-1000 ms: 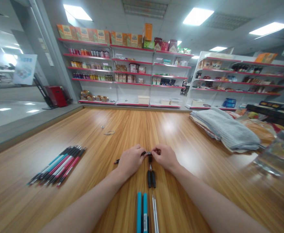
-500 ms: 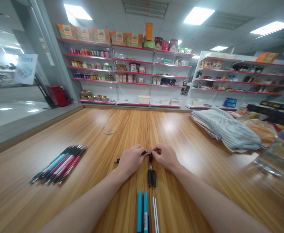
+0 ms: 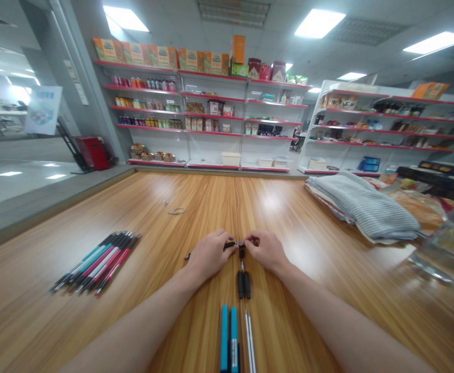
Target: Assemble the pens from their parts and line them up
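My left hand [image 3: 210, 254] is closed around a slim pen [image 3: 230, 244]. The pen's dark front part sticks out to the right of my fingers, and a reddish end shows left of the hand. Close to the pen's tip, my right hand [image 3: 266, 249] is pinched shut; any part between its fingertips is too small to make out. Just below the hands lie a small dark piece [image 3: 242, 253] with a silvery tip and two black pen grips [image 3: 244, 285]. Nearer to me are two turquoise pen barrels [image 3: 229, 336] and thin white refills [image 3: 250, 342], side by side.
Left on the wooden table [image 3: 164, 321] lies a row of several pens [image 3: 97, 261]. A small ring-like loop [image 3: 177, 211] sits farther back. On the right are folded striped cloths [image 3: 370, 204] and a clear jar [image 3: 446, 246]. Stocked shelves [image 3: 215, 114] stand behind.
Both hands stay in almost the same place, with the fingertips still close together at the pen's tip. The whole view has shifted very slightly.
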`<state>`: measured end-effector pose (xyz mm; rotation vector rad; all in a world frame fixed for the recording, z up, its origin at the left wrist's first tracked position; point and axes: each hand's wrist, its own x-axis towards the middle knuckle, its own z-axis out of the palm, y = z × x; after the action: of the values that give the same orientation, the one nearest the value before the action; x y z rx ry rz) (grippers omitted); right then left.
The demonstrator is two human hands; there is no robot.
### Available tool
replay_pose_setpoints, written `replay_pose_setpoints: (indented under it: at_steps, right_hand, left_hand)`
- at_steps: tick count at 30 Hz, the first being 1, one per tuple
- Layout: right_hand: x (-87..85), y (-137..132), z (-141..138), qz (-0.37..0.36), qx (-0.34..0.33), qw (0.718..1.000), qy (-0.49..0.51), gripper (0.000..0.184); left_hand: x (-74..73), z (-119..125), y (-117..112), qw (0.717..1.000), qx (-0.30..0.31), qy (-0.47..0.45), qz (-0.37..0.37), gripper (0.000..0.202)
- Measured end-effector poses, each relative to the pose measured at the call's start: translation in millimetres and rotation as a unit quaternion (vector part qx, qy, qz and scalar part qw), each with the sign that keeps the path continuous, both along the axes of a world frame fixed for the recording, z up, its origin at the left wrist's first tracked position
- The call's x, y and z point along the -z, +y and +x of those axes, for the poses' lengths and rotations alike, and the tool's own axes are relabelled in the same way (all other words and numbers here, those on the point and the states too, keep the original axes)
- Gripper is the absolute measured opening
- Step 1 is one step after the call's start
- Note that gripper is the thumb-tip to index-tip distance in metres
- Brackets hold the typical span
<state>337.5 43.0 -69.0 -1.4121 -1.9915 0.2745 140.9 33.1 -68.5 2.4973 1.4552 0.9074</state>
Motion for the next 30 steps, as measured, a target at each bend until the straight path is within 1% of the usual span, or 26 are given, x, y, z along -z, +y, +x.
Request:
replay_pose_setpoints:
  at_steps: [6, 8, 11, 14, 17, 20, 22, 23, 25, 28, 30]
  right_hand:
    - [1.4, 2.1, 2.4, 0.003, 0.000, 0.999, 0.035, 0.016]
    - [1.1, 4.5, 4.8, -0.001, 0.005, 0.998, 0.067, 0.017]
    - [-0.3, 9.4, 10.5, -0.024, 0.023, 0.989, 0.141, 0.019]
    - [-1.1, 10.8, 16.6, -0.035, 0.067, 0.970, 0.231, 0.022]
    - [0.4, 2.2, 21.2, -0.035, 0.096, 0.948, 0.301, 0.024]
    - [2.5, -16.1, 24.1, -0.045, 0.086, 0.932, 0.349, 0.026]
    - [2.2, -29.9, 25.1, -0.043, 0.075, 0.924, 0.372, 0.028]
    - [1.1, -36.4, 25.1, -0.040, 0.070, 0.924, 0.375, 0.028]
    - [-2.5, -47.5, 24.0, -0.028, 0.049, 0.935, 0.351, 0.027]
    - [-10.5, -59.5, 18.8, 0.007, -0.011, 0.966, 0.258, 0.022]
    - [-16.0, -64.8, 13.6, 0.042, -0.058, 0.981, 0.183, 0.022]
  left_hand:
    - [-0.9, -1.9, 1.8, 0.998, 0.009, -0.050, 0.026, 0.013]
    - [-3.4, -3.1, 1.2, 0.997, 0.020, -0.061, 0.037, 0.011]
    - [-7.3, -6.8, -3.6, 0.996, 0.026, -0.074, 0.052, 0.008]
    - [-8.8, -12.9, -17.1, 0.992, -0.017, -0.104, 0.067, 0.012]
    - [-7.5, -19.0, -38.1, 0.990, -0.052, -0.108, 0.070, 0.021]
    - [-5.2, -21.9, -56.3, 0.995, -0.042, -0.066, 0.058, 0.028]
    - [-4.4, -21.9, -61.8, 0.997, -0.032, -0.042, 0.058, 0.033]
    - [-4.4, -21.5, -62.4, 0.997, -0.025, -0.033, 0.060, 0.035]
    - [-5.1, -20.8, -60.6, 0.997, -0.006, -0.008, 0.072, 0.041]
    - [-6.4, -20.4, -55.7, 0.994, 0.022, 0.037, 0.098, 0.053]
    - [-6.5, -20.3, -53.7, 0.991, 0.043, 0.058, 0.114, 0.060]
